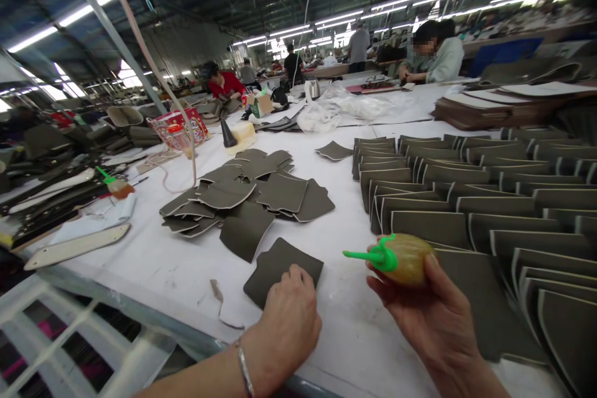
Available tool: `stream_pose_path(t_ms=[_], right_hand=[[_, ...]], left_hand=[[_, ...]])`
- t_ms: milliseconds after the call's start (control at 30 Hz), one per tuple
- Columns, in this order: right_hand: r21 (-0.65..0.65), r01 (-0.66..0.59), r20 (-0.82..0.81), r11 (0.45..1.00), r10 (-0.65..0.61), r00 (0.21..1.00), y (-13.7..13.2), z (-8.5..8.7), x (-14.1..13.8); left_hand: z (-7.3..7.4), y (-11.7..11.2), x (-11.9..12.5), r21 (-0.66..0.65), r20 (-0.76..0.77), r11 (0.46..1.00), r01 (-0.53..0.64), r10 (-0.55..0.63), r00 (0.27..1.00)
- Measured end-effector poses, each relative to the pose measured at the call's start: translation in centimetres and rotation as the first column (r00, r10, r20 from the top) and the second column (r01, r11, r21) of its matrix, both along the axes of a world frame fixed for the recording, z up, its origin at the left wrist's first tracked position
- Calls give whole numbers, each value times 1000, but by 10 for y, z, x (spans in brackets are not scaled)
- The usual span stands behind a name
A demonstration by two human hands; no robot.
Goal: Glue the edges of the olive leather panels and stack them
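Note:
My right hand [424, 305] is wrapped round a squeeze bottle [410, 259] of yellowish glue, whose green nozzle points left. The bottle is held above the table, tilted on its side. With fingers curled, my left hand [291, 311] grips the near right part of a dark olive leather piece [280, 270] lying on the table; the fingertips are partly hidden. Just beyond it lies a loose pile of similar leather pieces [252, 193]. Rows of folded leather pieces [429, 227] stand on edge to the right, behind and beside the bottle.
On the white tabletop [186, 280] lies a thin scrap strip [217, 292]. A second glue bottle [119, 186] stands at left, near a pale strap [77, 247]. Farther back are a black cone [228, 135], plastic bags [326, 112] and a brown stack [494, 109]. Several people work beyond.

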State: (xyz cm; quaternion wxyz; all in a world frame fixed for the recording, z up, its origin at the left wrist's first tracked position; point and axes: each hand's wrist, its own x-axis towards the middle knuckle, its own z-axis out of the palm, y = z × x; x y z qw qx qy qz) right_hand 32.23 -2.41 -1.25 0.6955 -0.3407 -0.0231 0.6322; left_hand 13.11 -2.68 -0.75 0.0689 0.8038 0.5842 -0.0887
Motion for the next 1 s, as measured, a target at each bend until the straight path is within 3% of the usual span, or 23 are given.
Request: stream_pose_path(t_ms=[267,533,667,867,1000], right_hand=[[51,-19,26,999,18,1000,-2,1,-2],[63,-36,34,997,33,999,-4,3,-3],[75,-45,57,996,41,998,-3,4,-4],[101,-48,169,994,30,985,-4,-3,-5],[160,-103,418,982,28,908,-5,-11,-2]], left_hand=[[16,32,-9,-23,10,991,-129,129,992],[9,33,-4,20,19,988,-152,151,988],[10,33,-4,0,-8,993,-121,121,993],[10,44,-26,2,54,1000,-3,3,999],[11,50,-37,-2,119,997,83,-83,989]])
